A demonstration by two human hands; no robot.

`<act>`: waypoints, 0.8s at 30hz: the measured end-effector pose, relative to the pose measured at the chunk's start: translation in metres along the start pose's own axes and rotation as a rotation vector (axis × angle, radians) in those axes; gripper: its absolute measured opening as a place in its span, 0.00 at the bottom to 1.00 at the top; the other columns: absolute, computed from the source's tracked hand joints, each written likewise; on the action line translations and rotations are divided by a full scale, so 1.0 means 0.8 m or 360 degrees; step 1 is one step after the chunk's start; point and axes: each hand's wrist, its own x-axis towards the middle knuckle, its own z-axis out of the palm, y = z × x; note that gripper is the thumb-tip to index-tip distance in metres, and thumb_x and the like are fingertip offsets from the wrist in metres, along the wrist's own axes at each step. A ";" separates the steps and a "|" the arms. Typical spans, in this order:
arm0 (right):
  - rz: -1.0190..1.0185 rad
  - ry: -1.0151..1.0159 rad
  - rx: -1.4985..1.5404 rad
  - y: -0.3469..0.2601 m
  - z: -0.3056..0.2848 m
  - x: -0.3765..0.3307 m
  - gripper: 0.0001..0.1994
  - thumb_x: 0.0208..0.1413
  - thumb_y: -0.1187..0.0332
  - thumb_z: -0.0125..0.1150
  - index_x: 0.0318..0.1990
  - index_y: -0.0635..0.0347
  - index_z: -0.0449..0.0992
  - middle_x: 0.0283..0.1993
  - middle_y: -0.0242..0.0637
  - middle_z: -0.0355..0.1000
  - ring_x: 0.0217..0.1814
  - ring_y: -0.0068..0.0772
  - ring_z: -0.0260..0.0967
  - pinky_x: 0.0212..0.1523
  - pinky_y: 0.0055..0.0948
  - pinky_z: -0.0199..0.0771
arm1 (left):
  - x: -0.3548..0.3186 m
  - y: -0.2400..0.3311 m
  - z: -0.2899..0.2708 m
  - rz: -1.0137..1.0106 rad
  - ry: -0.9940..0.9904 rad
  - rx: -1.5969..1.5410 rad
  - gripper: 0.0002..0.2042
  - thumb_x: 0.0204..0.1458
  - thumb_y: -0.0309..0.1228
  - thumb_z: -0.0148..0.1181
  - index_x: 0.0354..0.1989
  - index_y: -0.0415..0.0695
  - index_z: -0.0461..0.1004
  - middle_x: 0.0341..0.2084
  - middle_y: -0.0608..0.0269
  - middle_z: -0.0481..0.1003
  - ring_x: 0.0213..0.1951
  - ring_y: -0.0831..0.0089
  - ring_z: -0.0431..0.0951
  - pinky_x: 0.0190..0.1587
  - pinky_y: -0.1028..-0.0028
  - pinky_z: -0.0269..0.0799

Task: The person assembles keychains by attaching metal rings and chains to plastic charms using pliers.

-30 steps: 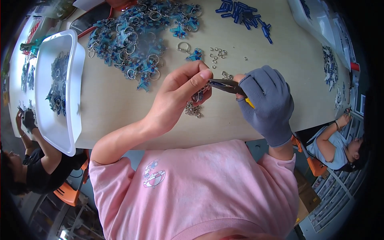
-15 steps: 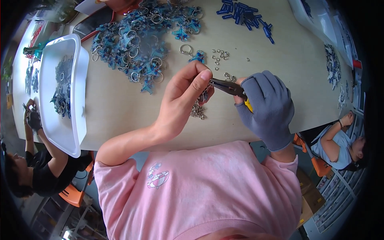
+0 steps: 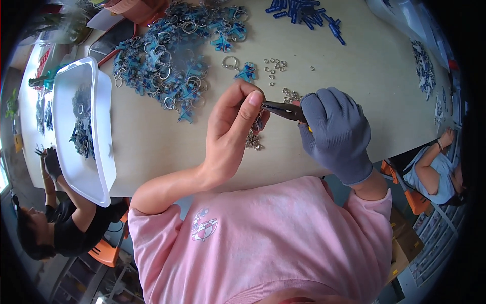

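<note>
My right hand point(image 3: 336, 134), in a grey fingerless glove, is closed round dark-jawed pliers point(image 3: 282, 110) with a bit of yellow handle showing. The jaw tips reach my left thumb and fingertips. My bare left hand point(image 3: 230, 129) is pinched on something small, mostly hidden by the fingers; a bluish, metallic bit shows below them. Just beyond lies a blue airplane-shaped charm point(image 3: 246, 71) beside a split ring point(image 3: 230, 63). Small metal jump rings point(image 3: 274, 66) are scattered to its right. A little heap of metal pieces point(image 3: 253, 140) sits under my left hand.
A large pile of blue airplane keychains point(image 3: 162, 66) covers the table's far left. Dark blue tags point(image 3: 298, 12) lie at the far middle. A white bin point(image 3: 105, 137) with more keychains stands at left. People sit at both sides; more pieces point(image 3: 424, 71) lie at the right edge.
The view has shifted slightly. My left hand still pinches at the plier tips, and the gloved hand has turned a little, hiding more of the yellow handle.
</note>
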 end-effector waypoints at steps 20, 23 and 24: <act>0.0199 -0.0077 0.0145 -0.013 0.001 -0.006 0.14 0.43 0.65 0.64 0.36 0.54 0.68 0.34 0.34 0.62 0.37 0.36 0.64 0.38 0.39 0.67 | -0.001 -0.016 0.001 0.0271 0.0068 0.0147 0.08 0.67 0.30 0.42 0.38 0.39 0.64 0.32 0.64 0.65 0.27 0.80 0.61 0.31 0.78 0.60; 0.0186 -0.0034 0.0138 -0.014 0.000 -0.005 0.14 0.42 0.64 0.65 0.36 0.54 0.69 0.33 0.33 0.62 0.36 0.36 0.64 0.36 0.38 0.67 | -0.001 -0.018 -0.001 0.0270 0.0054 0.0153 0.08 0.67 0.30 0.42 0.38 0.39 0.64 0.31 0.64 0.65 0.27 0.80 0.61 0.30 0.78 0.60; 0.0185 -0.0036 0.0140 -0.014 -0.001 -0.005 0.14 0.42 0.64 0.65 0.36 0.54 0.69 0.33 0.33 0.62 0.36 0.36 0.64 0.36 0.38 0.67 | -0.001 -0.019 -0.002 0.0281 0.0044 0.0155 0.08 0.67 0.30 0.42 0.38 0.39 0.64 0.31 0.64 0.65 0.27 0.80 0.60 0.30 0.78 0.60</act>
